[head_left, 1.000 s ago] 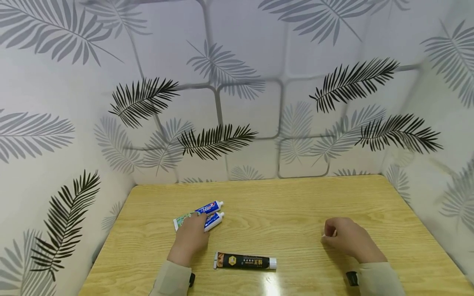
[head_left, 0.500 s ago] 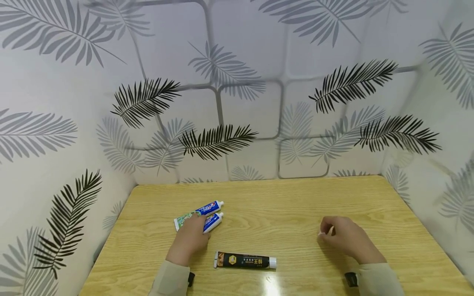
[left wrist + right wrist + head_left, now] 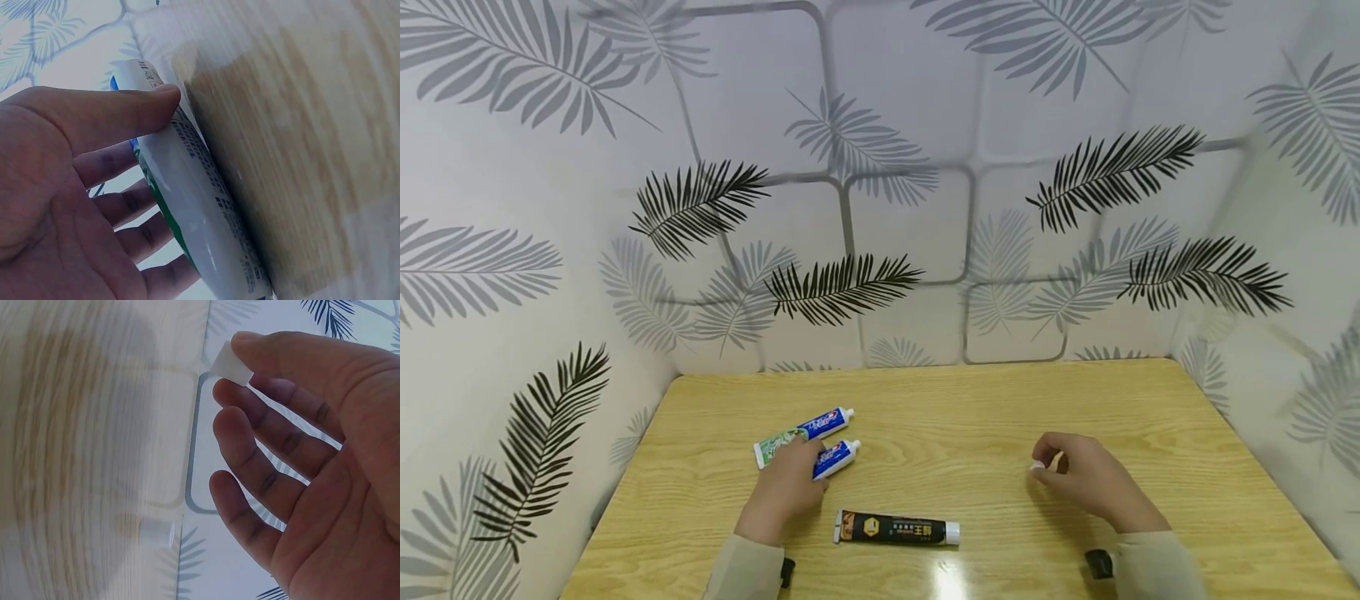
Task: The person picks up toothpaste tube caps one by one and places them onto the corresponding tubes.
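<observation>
In the head view my left hand [image 3: 790,479] grips the nearer of two blue-and-white toothpaste tubes [image 3: 835,458] at the table's left. The left wrist view shows the thumb across the white printed back of this tube [image 3: 181,181], fingers behind it. Close beside lies the other toothpaste tube [image 3: 827,422], green and blue, partly hidden by the hand. Both tubes end in narrow white tips. Over the table's right side, my right hand [image 3: 1086,483] pinches a small white cap [image 3: 232,364] between thumb and index finger, its other fingers loosely bent.
A black toothpaste tube [image 3: 898,528] with a white cap lies across the table's [image 3: 985,417] front middle. A small white cylinder [image 3: 156,533] rests on the table in the right wrist view. Leaf-patterned covering [image 3: 910,225] rises behind the table and at both sides.
My right hand has moved left with the white cap. The nearer tube's tip has shifted slightly right and toward me, widening the gap from the other tube. The black tube stays put.
</observation>
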The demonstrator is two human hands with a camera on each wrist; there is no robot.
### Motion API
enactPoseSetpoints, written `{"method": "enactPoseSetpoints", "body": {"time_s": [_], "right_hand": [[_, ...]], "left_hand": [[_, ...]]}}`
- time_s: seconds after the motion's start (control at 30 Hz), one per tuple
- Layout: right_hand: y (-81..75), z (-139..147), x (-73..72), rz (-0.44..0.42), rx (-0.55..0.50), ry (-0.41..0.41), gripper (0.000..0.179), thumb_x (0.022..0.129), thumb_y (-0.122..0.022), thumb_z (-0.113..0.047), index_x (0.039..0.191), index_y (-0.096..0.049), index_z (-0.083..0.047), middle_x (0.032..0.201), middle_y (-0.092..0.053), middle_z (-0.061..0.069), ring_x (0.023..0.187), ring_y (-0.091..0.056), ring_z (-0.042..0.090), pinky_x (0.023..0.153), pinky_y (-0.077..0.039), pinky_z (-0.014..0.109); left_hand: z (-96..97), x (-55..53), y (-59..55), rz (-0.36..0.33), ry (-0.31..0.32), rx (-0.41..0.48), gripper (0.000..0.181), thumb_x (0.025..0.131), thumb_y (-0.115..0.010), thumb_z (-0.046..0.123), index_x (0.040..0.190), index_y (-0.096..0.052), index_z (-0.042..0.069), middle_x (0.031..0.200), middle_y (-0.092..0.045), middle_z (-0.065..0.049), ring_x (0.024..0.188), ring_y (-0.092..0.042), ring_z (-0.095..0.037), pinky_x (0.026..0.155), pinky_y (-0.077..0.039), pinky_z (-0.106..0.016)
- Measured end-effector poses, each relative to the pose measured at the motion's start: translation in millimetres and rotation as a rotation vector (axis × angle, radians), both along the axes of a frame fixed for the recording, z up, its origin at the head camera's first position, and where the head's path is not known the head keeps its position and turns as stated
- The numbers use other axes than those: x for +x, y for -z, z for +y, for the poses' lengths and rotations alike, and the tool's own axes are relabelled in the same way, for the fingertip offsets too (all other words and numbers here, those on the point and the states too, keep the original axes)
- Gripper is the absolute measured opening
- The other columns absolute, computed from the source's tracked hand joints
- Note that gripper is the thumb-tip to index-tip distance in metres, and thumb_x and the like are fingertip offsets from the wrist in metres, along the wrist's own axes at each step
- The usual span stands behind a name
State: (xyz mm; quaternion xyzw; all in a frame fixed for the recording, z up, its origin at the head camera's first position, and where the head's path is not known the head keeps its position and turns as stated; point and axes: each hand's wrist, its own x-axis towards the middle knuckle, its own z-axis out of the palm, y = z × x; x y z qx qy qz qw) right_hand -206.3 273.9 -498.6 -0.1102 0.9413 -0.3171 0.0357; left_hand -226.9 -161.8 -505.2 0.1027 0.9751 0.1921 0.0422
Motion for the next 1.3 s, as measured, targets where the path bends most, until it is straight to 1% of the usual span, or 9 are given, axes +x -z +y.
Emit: {"method": "enactPoseSetpoints", "body": {"time_s": [0.17,0.3,0.43,0.6,0.8,0.9,1.07,1.17,1.3], "right_hand": [[-1.7,-10,-3.0,0.012,-0.018,-0.015,0.017,0.097,-0.078,-0.019,0.112,-0.077,-0.011,0.095,-0.072,-0.004,0.08,-0.06,0.012,0.067,-0.05,0.026],[-4.3,-18,-6.4,0.035,-0.031,-0.033,0.021,0.098,-0.077,-0.02,0.116,-0.078,-0.009,0.097,-0.073,-0.004,0.08,-0.061,0.012,0.067,-0.051,0.026],[-6.4,-27,-8.6,0.06,-0.062,-0.045,0.018,0.099,-0.076,-0.021,0.113,-0.078,-0.009,0.102,-0.074,-0.003,0.081,-0.061,0.011,0.067,-0.051,0.025],[-8.4,-39,-10.6,0.067,-0.114,-0.051,0.013,0.1,-0.076,-0.023,0.107,-0.078,-0.013,0.102,-0.074,-0.003,0.08,-0.061,0.011,0.066,-0.051,0.026],[-12.0,-51,-13.0,0.056,-0.149,-0.06,0.007,0.099,-0.076,-0.022,0.105,-0.078,-0.018,0.104,-0.074,-0.002,0.081,-0.063,0.014,0.066,-0.052,0.026],[-15.1,-55,-12.8,0.058,-0.159,-0.062,0.005,0.099,-0.077,-0.022,0.104,-0.077,-0.019,0.104,-0.074,-0.002,0.083,-0.063,0.014,0.067,-0.052,0.027],[-18.4,-61,-12.5,0.057,-0.173,-0.066,0.006,0.099,-0.077,-0.022,0.104,-0.078,-0.02,0.105,-0.075,-0.003,0.084,-0.064,0.014,0.07,-0.054,0.027],[-19.2,-65,-12.5,0.078,-0.19,-0.078,0.005,0.099,-0.078,-0.022,0.103,-0.078,-0.021,0.106,-0.075,-0.003,0.084,-0.065,0.013,0.072,-0.055,0.027],[-20.1,-71,-12.4,0.11,-0.218,-0.096,0.005,0.098,-0.078,-0.021,0.103,-0.077,-0.022,0.108,-0.075,-0.005,0.084,-0.065,0.011,0.076,-0.055,0.028]], "left_hand": [[2.0,2.1,0.5,0.023,0.02,0.006,0.043,0.092,-0.081,0.014,0.132,-0.069,0.001,0.136,-0.068,-0.022,0.134,-0.059,-0.047,0.111,-0.048,-0.065],[5.2,4.7,-2.1,0.052,0.027,0.016,0.041,0.091,-0.083,0.014,0.129,-0.07,0.002,0.131,-0.07,-0.02,0.125,-0.064,-0.044,0.107,-0.052,-0.063],[8.1,7.4,-4.4,0.069,0.024,0.021,0.042,0.092,-0.083,0.015,0.13,-0.071,0.003,0.128,-0.07,-0.016,0.12,-0.066,-0.039,0.105,-0.054,-0.059],[12.1,8.6,-7.2,0.096,0.032,0.034,0.044,0.091,-0.083,0.014,0.132,-0.07,0.003,0.129,-0.07,-0.016,0.122,-0.065,-0.038,0.107,-0.053,-0.059],[18.3,12.0,-8.7,0.136,0.06,0.051,0.041,0.089,-0.084,0.012,0.128,-0.072,0.003,0.123,-0.071,-0.014,0.114,-0.067,-0.034,0.103,-0.055,-0.055],[23.0,14.1,-11.4,0.157,0.077,0.07,0.039,0.089,-0.083,0.011,0.126,-0.073,0.003,0.121,-0.071,-0.014,0.113,-0.067,-0.033,0.102,-0.056,-0.055],[31.7,19.0,-16.7,0.158,0.088,0.09,0.041,0.088,-0.084,0.01,0.126,-0.072,0.002,0.121,-0.07,-0.015,0.112,-0.067,-0.034,0.099,-0.057,-0.055],[37.3,20.7,-18.7,0.168,0.102,0.096,0.04,0.087,-0.085,0.009,0.125,-0.073,0.003,0.118,-0.07,-0.014,0.107,-0.067,-0.03,0.094,-0.059,-0.052],[43.9,22.3,-18.2,0.161,0.117,0.115,0.039,0.087,-0.084,0.008,0.125,-0.073,0.006,0.115,-0.069,-0.011,0.103,-0.066,-0.026,0.089,-0.06,-0.05]]}}
